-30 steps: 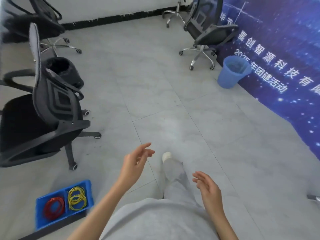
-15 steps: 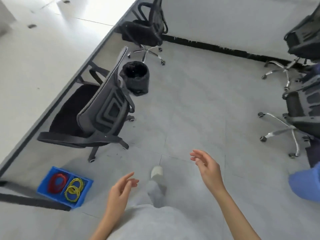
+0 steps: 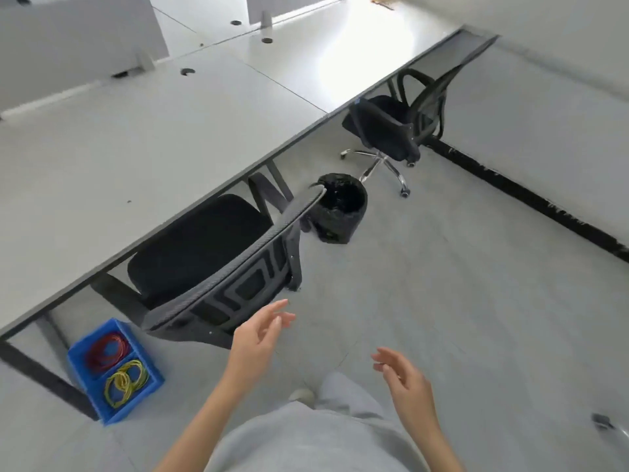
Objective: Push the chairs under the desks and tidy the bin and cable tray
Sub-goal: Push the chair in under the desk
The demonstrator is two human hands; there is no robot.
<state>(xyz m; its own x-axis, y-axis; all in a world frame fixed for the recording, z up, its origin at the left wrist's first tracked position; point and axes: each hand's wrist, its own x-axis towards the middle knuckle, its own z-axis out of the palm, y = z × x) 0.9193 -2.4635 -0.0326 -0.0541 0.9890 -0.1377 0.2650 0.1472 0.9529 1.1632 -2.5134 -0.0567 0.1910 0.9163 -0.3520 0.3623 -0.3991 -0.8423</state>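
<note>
Near chair [image 3: 218, 264] sits right in front of you, seat partly under the desk [image 3: 143, 137] edge, mesh back facing you & tilted across the frame. Your left hand [image 3: 255, 338] hovers just short of that backrest, fingers loose and spread, gripping nothing, not touching the chair. Your right hand [image 3: 405, 383] hangs lower & to the right over the floor [image 3: 476, 284], fingers relaxed, also w/ nothing in it. Black bin [image 3: 340, 209], lined w/ a dark bag, stands on the floor just beyond the chair's top corner, outside the desk line. Blue cable tray [image 3: 112, 369] lies on the floor at lower left, beside the desk leg [image 3: 41, 373]: red coils in one compartment, yellow in the other. Far chair [image 3: 398, 127] is further along the same desk, seat partly under it, chrome base showing. Your grey trousers & one pale shoe [image 3: 301, 394] show at the bottom. Black skirting strip [image 3: 527, 195] runs along the wall at right.
</note>
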